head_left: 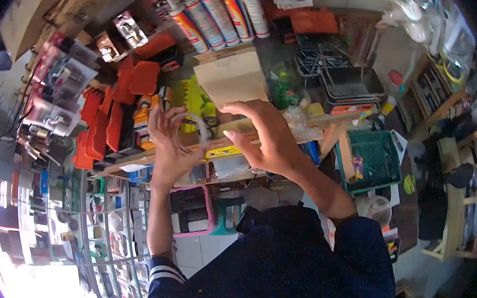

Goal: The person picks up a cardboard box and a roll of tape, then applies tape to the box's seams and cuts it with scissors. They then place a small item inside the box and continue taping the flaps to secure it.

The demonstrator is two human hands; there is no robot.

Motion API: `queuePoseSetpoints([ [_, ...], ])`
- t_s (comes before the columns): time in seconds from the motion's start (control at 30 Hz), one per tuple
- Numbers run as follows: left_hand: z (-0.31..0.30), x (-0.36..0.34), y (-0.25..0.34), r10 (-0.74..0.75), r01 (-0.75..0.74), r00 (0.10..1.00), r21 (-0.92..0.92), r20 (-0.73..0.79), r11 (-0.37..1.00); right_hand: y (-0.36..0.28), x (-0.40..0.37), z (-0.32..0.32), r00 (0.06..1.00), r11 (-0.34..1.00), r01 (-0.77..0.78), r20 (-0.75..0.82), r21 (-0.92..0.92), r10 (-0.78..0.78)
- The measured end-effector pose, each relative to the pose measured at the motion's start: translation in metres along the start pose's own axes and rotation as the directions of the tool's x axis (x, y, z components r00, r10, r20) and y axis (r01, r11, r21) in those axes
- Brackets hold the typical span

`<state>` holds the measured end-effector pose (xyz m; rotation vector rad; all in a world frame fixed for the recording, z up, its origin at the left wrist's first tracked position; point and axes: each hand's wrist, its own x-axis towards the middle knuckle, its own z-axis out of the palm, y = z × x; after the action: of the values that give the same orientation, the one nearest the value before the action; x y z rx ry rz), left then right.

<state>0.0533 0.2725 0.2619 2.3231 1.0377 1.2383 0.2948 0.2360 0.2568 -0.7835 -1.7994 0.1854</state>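
Observation:
My left hand [169, 146] is closed around a roll of clear tape [202, 127], its ring turned toward my other hand. My right hand [270, 137] is up beside it with thumb and index finger spread apart; no object shows between them. Behind both hands a brown cardboard piece [230, 77] rests on the wooden shelf. Next to it lies a yellow-green package [196, 97] with dark lettering.
Several sealant tubes [210, 19] stand at the back. Orange-lidded boxes [98, 125] crowd the left, near hanging blister packs [59, 93]. To the right are a black tray [354, 85] and a green basket [371, 160]. A pink-edged container [210, 209] sits below.

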Motion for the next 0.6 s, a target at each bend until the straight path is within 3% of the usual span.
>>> queuePoseSetpoints([
  [0.07, 0.000, 0.004, -0.024, -0.052, 0.052, 0.998, 0.009, 0.025, 0.999, 0.005, -0.007, -0.001, 0.996, 0.996, -0.051, -0.065, 0.077, 0.056],
  [0.13, 0.001, 0.006, -0.044, -0.188, 0.171, 0.972, 0.130, 0.139, 0.977, 0.008, -0.016, -0.002, 0.995, 0.991, -0.083, -0.052, 0.101, 0.088],
  [0.2, 0.004, 0.010, -0.052, -0.209, 0.184, 0.964, 0.152, 0.165, 0.971, 0.009, -0.024, -0.008, 0.992, 0.990, -0.114, 0.059, 0.088, 0.109],
  [0.27, 0.004, 0.015, -0.051, -0.341, 0.331, 0.910, 0.080, 0.235, 0.940, 0.011, -0.029, -0.015, 0.982, 0.989, -0.138, 0.139, 0.051, 0.130],
  [0.33, -0.001, 0.019, -0.061, -0.324, 0.294, 0.912, 0.151, 0.252, 0.944, 0.015, -0.035, -0.017, 0.985, 0.999, -0.046, 0.168, -0.016, 0.048],
  [0.5, -0.006, 0.019, -0.056, -0.234, 0.193, 0.956, 0.222, 0.177, 0.956, 0.014, -0.043, -0.030, 0.982, 0.991, -0.127, 0.145, 0.027, 0.122],
  [0.53, -0.005, 0.016, -0.045, -0.198, 0.203, 0.975, -0.033, 0.102, 0.979, 0.012, -0.043, -0.031, 0.983, 0.993, -0.114, 0.147, 0.039, 0.107],
  [0.57, -0.003, 0.014, -0.032, -0.175, 0.173, 0.984, -0.287, 0.020, 0.942, 0.011, -0.043, -0.031, 0.976, 0.965, -0.207, 0.109, 0.163, 0.190],
  [0.6, -0.001, 0.013, -0.012, -0.173, 0.169, 0.985, -0.281, 0.011, 0.945, 0.009, -0.043, -0.031, 0.957, 0.914, -0.292, 0.084, 0.283, 0.279],
])
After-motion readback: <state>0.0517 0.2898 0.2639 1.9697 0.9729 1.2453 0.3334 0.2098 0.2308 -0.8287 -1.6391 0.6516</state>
